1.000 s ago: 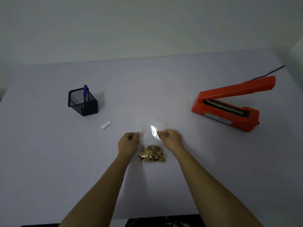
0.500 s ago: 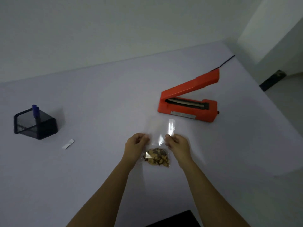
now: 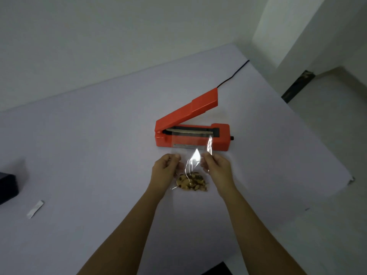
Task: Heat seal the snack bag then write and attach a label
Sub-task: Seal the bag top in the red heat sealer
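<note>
A clear plastic snack bag [image 3: 193, 164] with brown snack pieces at its near end lies stretched between my hands. My left hand [image 3: 165, 168] pinches the bag's left edge and my right hand [image 3: 217, 168] pinches its right edge. The bag's open far end reaches over the front of the orange heat sealer [image 3: 190, 133], whose lid arm stands raised. A small white label strip [image 3: 35, 209] lies on the table at the near left.
The dark mesh pen holder [image 3: 7, 188] shows only partly at the left edge. A black power cord [image 3: 233, 75] runs from the sealer to the table's far right corner. The table's right edge drops to the floor close beside the sealer.
Both hands have carried the bag forward and to the right, from the table's middle up to the sealer. The view has swung right, so the pen holder slid to the left edge.
</note>
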Available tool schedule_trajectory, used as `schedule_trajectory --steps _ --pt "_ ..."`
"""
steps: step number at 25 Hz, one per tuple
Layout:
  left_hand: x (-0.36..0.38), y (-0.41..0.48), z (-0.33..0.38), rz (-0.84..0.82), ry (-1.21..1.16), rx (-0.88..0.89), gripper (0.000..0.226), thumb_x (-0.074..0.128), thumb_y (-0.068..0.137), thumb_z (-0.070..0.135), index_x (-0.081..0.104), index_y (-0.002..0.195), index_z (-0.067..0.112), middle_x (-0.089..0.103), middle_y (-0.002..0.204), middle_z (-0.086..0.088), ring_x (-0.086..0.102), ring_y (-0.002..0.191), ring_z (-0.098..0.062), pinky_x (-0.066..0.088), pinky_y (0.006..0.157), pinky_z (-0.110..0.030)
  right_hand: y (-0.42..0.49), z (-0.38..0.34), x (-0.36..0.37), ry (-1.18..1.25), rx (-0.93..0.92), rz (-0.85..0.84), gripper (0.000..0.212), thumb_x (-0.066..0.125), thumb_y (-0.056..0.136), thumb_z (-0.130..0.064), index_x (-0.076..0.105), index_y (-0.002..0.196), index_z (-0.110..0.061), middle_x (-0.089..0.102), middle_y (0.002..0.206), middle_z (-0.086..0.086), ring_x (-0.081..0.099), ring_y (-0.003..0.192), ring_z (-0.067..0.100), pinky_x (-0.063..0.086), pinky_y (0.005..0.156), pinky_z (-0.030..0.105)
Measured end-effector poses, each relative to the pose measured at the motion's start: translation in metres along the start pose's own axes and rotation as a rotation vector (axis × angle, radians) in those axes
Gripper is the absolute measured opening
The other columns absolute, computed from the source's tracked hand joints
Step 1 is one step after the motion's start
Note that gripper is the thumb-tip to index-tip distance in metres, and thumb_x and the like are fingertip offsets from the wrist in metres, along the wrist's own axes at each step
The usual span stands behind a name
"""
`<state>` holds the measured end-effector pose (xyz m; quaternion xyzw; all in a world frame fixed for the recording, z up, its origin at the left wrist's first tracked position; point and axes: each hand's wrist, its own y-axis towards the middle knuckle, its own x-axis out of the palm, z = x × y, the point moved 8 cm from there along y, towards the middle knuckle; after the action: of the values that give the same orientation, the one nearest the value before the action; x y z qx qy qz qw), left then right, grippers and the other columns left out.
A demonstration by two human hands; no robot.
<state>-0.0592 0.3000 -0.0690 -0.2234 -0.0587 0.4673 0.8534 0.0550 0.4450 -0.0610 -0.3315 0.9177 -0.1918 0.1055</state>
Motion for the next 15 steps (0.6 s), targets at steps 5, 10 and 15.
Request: schedule_trajectory --steps 5,10,15 --pt "0.002 0.008 0.004 0.051 0.009 0.006 0.028 0.052 0.094 0.027 0.066 0.084 0.006 0.070 0.077 -0.011 0.066 0.067 -0.019 0.052 0.059 -0.026 0.012 0.002 0.002 0.016 0.069 0.014 0.014 0.059 0.088 -0.023 0.069 0.080 -0.019 0.069 0.077 0.002 0.065 0.074 0.014 0.053 0.074 0.028" --pt "0.004 0.010 0.009 0.078 -0.007 0.010 0.032 0.050 0.095 0.025 0.067 0.081 0.001 0.068 0.072 -0.011 0.064 0.061 -0.013 0.052 0.057 -0.020 0.013 -0.001 0.002 0.033 0.074 0.012 0.015 0.058 0.089 -0.023 0.069 0.080 -0.018 0.069 0.075 0.000 0.064 0.071 0.011 0.050 0.067 0.022" --pt "0.002 0.012 0.012 0.086 0.000 0.024 0.036 0.049 0.095 0.025 0.063 0.067 0.008 0.065 0.068 -0.011 0.060 0.062 -0.017 0.049 0.059 -0.024 0.015 -0.007 0.002 0.041 0.081 0.017 0.015 0.059 0.088 -0.024 0.069 0.078 -0.018 0.070 0.076 -0.003 0.065 0.072 0.007 0.047 0.064 0.019"
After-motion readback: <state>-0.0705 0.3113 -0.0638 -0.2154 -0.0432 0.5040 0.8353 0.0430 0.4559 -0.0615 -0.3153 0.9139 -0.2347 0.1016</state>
